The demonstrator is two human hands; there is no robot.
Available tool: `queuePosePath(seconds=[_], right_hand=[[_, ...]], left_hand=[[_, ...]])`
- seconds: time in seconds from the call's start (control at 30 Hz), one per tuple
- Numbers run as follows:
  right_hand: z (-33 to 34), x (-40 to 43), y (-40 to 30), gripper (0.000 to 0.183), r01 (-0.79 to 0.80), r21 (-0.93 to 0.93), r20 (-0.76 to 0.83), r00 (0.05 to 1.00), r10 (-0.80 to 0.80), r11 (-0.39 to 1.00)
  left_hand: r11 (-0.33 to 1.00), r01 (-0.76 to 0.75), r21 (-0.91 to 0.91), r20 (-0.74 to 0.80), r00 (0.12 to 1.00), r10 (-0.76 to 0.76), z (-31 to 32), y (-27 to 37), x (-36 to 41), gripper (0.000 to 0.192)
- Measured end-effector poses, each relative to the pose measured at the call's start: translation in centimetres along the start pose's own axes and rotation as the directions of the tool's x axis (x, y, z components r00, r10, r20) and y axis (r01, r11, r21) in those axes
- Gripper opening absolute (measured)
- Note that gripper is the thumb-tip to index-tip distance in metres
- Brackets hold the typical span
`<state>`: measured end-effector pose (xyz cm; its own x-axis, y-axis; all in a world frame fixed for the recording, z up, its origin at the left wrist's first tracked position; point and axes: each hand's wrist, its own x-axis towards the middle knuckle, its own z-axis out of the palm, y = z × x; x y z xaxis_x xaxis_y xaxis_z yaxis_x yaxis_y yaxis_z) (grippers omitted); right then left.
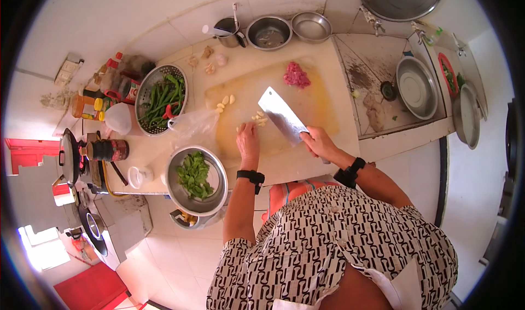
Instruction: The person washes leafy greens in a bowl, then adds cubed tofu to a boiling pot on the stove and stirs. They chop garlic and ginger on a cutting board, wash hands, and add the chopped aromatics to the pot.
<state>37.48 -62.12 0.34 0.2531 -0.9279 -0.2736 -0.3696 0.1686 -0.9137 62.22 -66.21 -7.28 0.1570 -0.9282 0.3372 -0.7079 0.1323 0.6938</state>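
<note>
My right hand [320, 142] grips the handle of a broad metal cleaver [283, 115]. Its blade slants up and left over the worn cutting board [254, 96]. My left hand [247, 141] rests at the board's near left part with fingers bunched; whether a clove is under the fingertips is hidden. Cut garlic pieces [259, 118] lie between that hand and the blade. Farther up the board are several whole peeled garlic cloves [224, 102]. A heap of minced raw meat [296, 75] sits at the board's far right.
Left of the board are a colander [182, 78] of green and red peppers, a clear plastic bag [195, 125] and a metal bowl [221, 178] of leafy greens overhanging the counter edge. Metal basins [269, 33] line the back wall. A tiled sink [377, 109] adjoins on the right.
</note>
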Motion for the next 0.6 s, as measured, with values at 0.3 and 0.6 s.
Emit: queuePosePath(seconds=[0.3, 0.6], right_hand=[[-1.1, -0.2, 0.5, 0.024, -0.054, 0.069, 0.033, 0.998, 0.052, 0.996], [-1.1, 0.2, -1.0, 0.023, -0.386, 0.480, 0.307, 0.915, 0.261, 0.788]], left_hand=[[0.996, -0.079, 0.028, -0.034, 0.996, 0.080, 1.3, 1.7, 1.1, 0.045], [-0.212, 0.614, -0.760, 0.641, 0.655, -0.400, 0.4, 3.8, 1.2, 0.038]])
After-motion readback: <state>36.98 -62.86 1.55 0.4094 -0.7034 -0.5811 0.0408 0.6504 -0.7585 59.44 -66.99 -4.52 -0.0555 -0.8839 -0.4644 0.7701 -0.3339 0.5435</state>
